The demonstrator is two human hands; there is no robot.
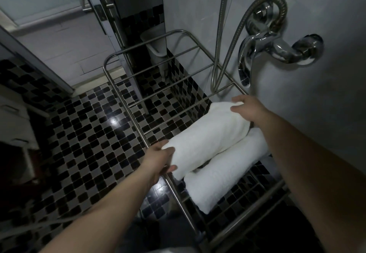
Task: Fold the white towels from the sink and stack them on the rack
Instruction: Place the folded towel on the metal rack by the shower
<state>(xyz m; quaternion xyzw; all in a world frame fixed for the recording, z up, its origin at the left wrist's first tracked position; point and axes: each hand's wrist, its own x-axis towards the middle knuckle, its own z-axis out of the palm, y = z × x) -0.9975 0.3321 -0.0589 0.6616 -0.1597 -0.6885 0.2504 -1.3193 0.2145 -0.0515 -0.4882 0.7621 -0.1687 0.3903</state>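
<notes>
A folded white towel [210,135] is held by both ends over the metal rack [126,102]. My left hand [160,159] grips its near-left end, thumb under and fingers on top. My right hand [247,108] pinches its far-right end close to the wall. Under it a second folded white towel [223,175] lies across the rack's bars, and the held towel partly overlaps it.
A chrome shower mixer [277,48] and its hose [219,62] hang on the white wall just above the rack's right side. Black-and-grey mosaic tile floor [89,133] spreads to the left. A glass door frame [111,14] stands at the back.
</notes>
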